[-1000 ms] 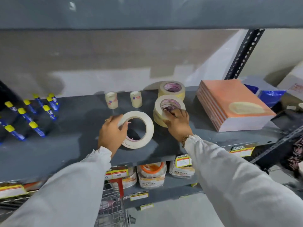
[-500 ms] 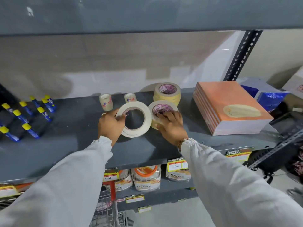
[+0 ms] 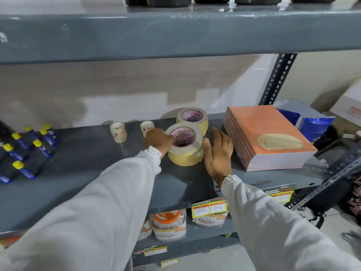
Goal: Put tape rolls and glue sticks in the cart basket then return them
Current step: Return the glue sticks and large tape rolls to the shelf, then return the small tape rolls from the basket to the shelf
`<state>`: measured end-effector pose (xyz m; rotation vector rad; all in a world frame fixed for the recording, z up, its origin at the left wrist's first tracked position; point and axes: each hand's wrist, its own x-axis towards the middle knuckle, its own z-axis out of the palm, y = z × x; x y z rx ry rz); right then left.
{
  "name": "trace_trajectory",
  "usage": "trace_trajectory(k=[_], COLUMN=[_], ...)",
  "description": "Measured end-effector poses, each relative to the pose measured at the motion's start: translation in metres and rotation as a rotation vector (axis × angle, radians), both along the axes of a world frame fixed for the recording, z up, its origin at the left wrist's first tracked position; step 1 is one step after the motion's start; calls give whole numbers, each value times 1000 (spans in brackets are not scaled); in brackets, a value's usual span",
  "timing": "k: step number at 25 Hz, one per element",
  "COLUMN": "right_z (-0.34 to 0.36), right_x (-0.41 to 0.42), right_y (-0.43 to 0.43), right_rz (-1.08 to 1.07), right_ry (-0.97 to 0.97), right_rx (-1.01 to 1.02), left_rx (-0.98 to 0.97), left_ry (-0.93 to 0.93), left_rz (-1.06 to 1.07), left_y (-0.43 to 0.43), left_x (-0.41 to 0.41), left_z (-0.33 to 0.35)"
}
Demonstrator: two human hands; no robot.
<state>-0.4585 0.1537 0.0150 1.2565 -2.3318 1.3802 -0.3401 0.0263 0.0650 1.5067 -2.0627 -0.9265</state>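
Note:
A stack of beige tape rolls (image 3: 185,157) stands in the middle of the grey shelf (image 3: 88,173), with a flat white tape roll (image 3: 195,132) lying on top. My left hand (image 3: 157,140) grips that top roll's left rim. To the right of the stack my right hand (image 3: 218,153) is open with fingers spread, its thumb close to the stack. A second tape stack (image 3: 192,118) stands behind. Two small clear tape rolls (image 3: 118,132) (image 3: 146,127) stand to the left. Blue glue sticks (image 3: 29,151) with yellow caps lie at the far left.
A pile of orange notebooks (image 3: 267,137) sits just right of my right hand. The upper shelf (image 3: 175,36) hangs low overhead, and a perforated post (image 3: 277,79) rises at the right. Packets (image 3: 170,225) and price labels (image 3: 209,209) fill the shelf below.
My left hand carried the tilted white roll rightward and laid it flat on the front stack. My right hand came off that stack and opened beside it.

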Motion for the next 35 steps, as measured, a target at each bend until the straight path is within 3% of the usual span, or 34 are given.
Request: trace_trajectory(k=[14,17,19,21,24,27,35], right_z=[-15,-9,1,12,20,11,-41], right_x=[-9,3,21,48,97,155,361], right_y=[5,-2,-12,-24,-39,-52,-54], right_rz=[65,73,125,209,381,561,972], right_ry=[93,183,253,324,428,465,437], right_rx=[135,164,188,188,167,155,7], left_rx=[-30,-177,-420,-624,-781,-819,-734], left_ry=[-97,-108,-137,-185,-354,-540,-674], left_rz=[-37,24,-22,-111,-255,-374,-397], left_y=[-10,-5,-2,0,-2,-3,37], left_x=[-15,1,22,55,120,198,438], left_z=[-17,-16,-13,-12,-16,-28,-99])
